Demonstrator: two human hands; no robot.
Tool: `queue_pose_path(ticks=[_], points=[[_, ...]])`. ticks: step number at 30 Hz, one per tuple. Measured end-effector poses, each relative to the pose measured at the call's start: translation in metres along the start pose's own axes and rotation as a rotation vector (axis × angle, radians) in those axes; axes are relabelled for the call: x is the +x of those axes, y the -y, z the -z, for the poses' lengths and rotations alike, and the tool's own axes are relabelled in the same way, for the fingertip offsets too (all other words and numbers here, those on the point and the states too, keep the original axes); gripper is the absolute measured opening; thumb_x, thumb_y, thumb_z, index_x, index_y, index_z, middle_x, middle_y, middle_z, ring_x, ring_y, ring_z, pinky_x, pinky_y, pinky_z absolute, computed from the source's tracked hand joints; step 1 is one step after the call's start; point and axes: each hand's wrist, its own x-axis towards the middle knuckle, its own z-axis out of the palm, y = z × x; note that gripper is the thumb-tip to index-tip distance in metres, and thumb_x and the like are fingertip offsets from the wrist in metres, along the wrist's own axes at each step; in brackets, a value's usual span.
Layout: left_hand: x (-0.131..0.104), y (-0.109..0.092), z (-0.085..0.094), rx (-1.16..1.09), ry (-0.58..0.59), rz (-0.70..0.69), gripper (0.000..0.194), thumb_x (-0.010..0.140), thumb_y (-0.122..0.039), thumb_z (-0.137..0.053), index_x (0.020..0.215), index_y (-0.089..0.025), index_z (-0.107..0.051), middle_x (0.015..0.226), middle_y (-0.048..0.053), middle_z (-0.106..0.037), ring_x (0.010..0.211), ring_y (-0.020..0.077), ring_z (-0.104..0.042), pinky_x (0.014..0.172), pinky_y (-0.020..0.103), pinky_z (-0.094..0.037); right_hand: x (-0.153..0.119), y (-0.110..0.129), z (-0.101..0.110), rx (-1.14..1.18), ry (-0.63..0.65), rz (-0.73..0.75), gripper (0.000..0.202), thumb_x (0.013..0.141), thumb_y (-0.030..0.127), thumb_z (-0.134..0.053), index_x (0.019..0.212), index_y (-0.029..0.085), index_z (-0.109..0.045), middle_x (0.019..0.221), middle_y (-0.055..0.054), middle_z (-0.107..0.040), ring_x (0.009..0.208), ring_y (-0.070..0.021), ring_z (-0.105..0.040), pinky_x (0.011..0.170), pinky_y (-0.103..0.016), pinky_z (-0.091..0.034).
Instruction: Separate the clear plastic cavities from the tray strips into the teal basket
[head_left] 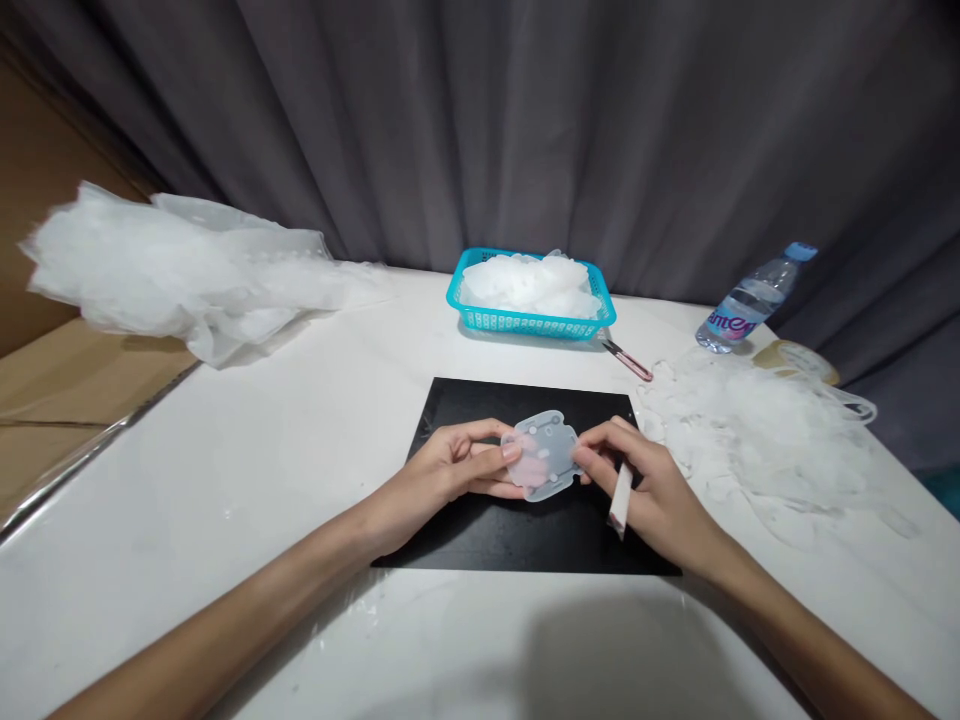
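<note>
Spreading out beneath everything is the white counter [300, 440], with a bulky white bundle [187, 270] toward its far left corner and a loose clear heap [780, 430] by its right edge. You have a black mat [465, 540] between them, and a blue basket [495, 322] of whitish pieces near the counter's far edge. Over the mat's middle, your left hand [450, 465] has its fingers closed on the left end of a translucent piece [553, 455], thumb on top; your right hand [641, 475] pinches the opposite edge, fingers together. The piece looks light, thin and bendy, probably silicone or soft plastic, and perhaps slightly slippery. Hold it by the broad left end, since the slim rim could stretch or tear if pulled hard. Smallest is the pale stick [621, 495] tucked in your right hand (its tip is hard to make out), which likely leaves that pinch less free.
</note>
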Motion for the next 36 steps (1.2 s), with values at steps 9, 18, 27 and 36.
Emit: queue_pose_path(ticks=[9, 18, 27, 36], points=[[-0.002, -0.001, -0.003, -0.105, -0.003, 0.050, 0.041, 0.095, -0.032, -0.076, 0.129, -0.017, -0.060, 0.098, 0.011, -0.082, 0.094, 0.0236, -0.081, 0.097, 0.037, -0.062, -0.002, -0.001, -0.004, -0.001, -0.149, 0.044, 0.015, 0.102, 0.034, -0.064, 0.115, 0.027, -0.067, 0.087, -0.001, -0.067, 0.077, -0.0182, -0.053, 0.074, -0.032, -0.044], [-0.004, -0.005, -0.007, -0.143, -0.024, 0.015, 0.033, 0.100, -0.032, -0.070, 0.127, -0.020, -0.057, 0.109, 0.009, -0.080, 0.101, 0.0233, -0.080, 0.097, 0.027, -0.060, -0.002, -0.001, -0.001, -0.098, -0.144, 0.295, 0.031, 0.099, 0.020, -0.067, 0.130, 0.027, -0.065, 0.108, -0.003, -0.071, 0.081, -0.0168, -0.055, 0.076, -0.032, -0.047], [-0.004, -0.004, -0.005, -0.062, -0.008, -0.142, 0.018, 0.101, -0.031, -0.068, 0.109, -0.016, -0.072, 0.106, 0.007, -0.077, 0.105, 0.0211, -0.077, 0.090, 0.028, -0.064, 0.000, -0.002, -0.007, -0.061, -0.142, 0.321, 0.019, 0.100, 0.014, -0.065, 0.114, 0.024, -0.073, 0.098, -0.002, -0.075, 0.086, -0.0171, -0.062, 0.079, -0.033, -0.048], [-0.004, -0.004, -0.005, -0.016, 0.058, -0.182, 0.019, 0.098, -0.023, -0.071, 0.115, -0.014, -0.072, 0.110, 0.012, -0.081, 0.115, 0.0260, -0.075, 0.086, 0.027, -0.065, 0.003, -0.015, -0.009, -0.099, -0.133, 0.360, 0.014, 0.103, 0.014, -0.059, 0.103, 0.021, -0.070, 0.085, -0.002, -0.069, 0.078, -0.0171, -0.057, 0.073, -0.033, -0.046]])
